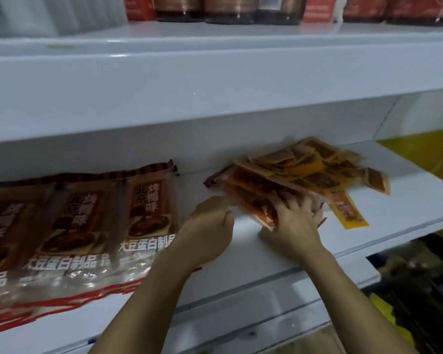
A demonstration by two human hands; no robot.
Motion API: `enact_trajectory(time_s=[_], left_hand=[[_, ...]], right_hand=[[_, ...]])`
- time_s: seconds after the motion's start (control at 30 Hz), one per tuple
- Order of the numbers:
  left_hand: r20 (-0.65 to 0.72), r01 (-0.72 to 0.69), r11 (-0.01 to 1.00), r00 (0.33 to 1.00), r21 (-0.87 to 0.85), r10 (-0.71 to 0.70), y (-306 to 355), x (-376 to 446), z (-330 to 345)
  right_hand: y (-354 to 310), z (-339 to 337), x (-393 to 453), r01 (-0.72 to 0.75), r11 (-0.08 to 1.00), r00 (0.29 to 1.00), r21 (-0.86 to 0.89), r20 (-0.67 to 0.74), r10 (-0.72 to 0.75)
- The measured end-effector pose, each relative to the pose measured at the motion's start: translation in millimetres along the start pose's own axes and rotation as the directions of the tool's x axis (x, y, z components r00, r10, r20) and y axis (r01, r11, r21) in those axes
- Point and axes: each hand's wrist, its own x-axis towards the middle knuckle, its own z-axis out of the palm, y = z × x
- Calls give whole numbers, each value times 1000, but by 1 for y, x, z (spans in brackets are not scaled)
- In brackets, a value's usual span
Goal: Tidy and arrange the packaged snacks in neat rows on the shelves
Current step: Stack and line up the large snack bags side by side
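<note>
Lying flat on the smooth white metal shelf (241, 284), to the left of all the fingers, is a row of large glossy snack bags (82, 226): clear crinkled film with brown printed panels, white characters and red sealed edges, overlapping side by side.

The left hand (210, 226) rests on the shelf just right of these bags. Its fingers extend forward, fairly straight, with the fingertips touching the near-left edge of the loose packet pile (292, 175); the thumb stands apart, curved inward, and grips nothing.

The right hand (294, 221) lies palm-down with fingers spread, pressing on the near edge of the same pile. Motion blur obscures the fingertips, so whether any curl under a packet cannot be determined.

Beyond and to the right of the fingers, the pile consists of small flat rectangular sachets, orange and yellow with brown centres, fanned in disorder. One long yellow sachet (348, 210) projects toward the shelf front, just right of the right-hand fingers.

Above, an upper shelf (215, 72) carries dark jars (228, 8).
</note>
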Motion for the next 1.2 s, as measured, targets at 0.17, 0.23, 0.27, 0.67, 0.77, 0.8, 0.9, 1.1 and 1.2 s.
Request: enact_trajectory(time_s=[0.17, 0.23, 0.27, 0.67, 0.77, 0.8, 0.9, 1.1, 1.2], left_hand=[[59, 167, 963, 986, -211, -158, 20, 25, 41], [24, 212, 928, 976, -307, -215, 22, 32, 55], [-1, 239, 899, 966, -368, -257, 23, 35, 61], [-144, 164, 430, 788, -888, -598, 26, 39, 76], [-238, 77, 448, 761, -891, -603, 22, 29, 63], [-277, 52, 471, 750, -880, -601, 18, 23, 57], [-378, 12, 568, 735, -823, -562, 8, -3, 32], [-551, -64, 713, 685, -698, -478, -13, -49, -24], [-594, -9, 805, 679, -593, -430, -35, -67, -52]], right_hand=[[16, 15, 18, 74, 991, 995, 109, -82, -65], [15, 17, 20, 116, 981, 985, 159, -143, -93], [13, 19, 18, 161, 971, 970, 180, -208, -122], [-14, -9, -19, 344, 659, 936, 669, -301, -183], [-16, -23, -15, 353, 595, 926, 722, -359, -114], [-17, -29, -14, 343, 568, 932, 748, -348, -104], [-27, -43, -11, 181, 407, 981, 895, -136, -136], [-85, -44, -14, 94, 205, 973, 974, -46, -226], [-121, -44, -17, 133, 251, 967, 959, -70, -243]])
